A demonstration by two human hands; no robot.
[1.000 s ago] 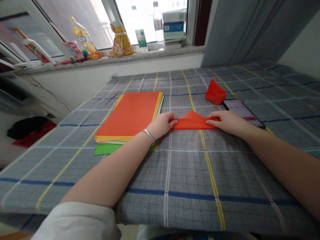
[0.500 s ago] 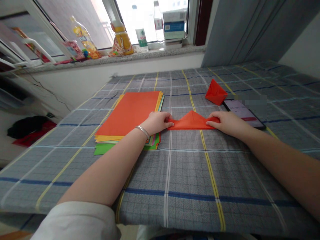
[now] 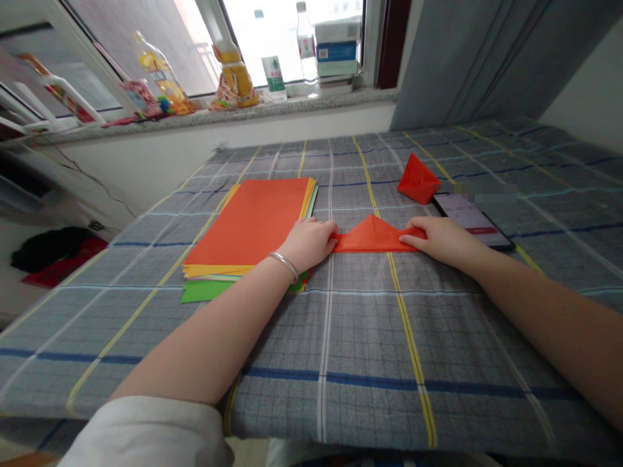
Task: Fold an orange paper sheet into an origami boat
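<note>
A folded sheet of orange-red paper (image 3: 370,237) lies on the checked cloth, its middle rising to a triangular peak above a long straight lower edge. My left hand (image 3: 310,244), with a silver bangle at the wrist, is closed on the paper's left end. At the right end, my right hand (image 3: 431,236) pinches the paper between thumb and fingers. Beside and partly under my left hand and forearm lies a stack of coloured paper (image 3: 253,217), orange sheet on top. Behind my right hand stands a folded red paper shape (image 3: 418,179).
A phone (image 3: 474,220) with a lit screen lies by my right forearm. Grey checked cloth (image 3: 360,331) covers the table. On the windowsill (image 3: 195,120) at the back are bottles, a green-and-white carton (image 3: 274,76) and stacked boxes (image 3: 337,48).
My left hand has turned slightly, its fingers curling more over the paper's left end. My right hand keeps its pinch at the other end. The view has shifted a little.
</note>
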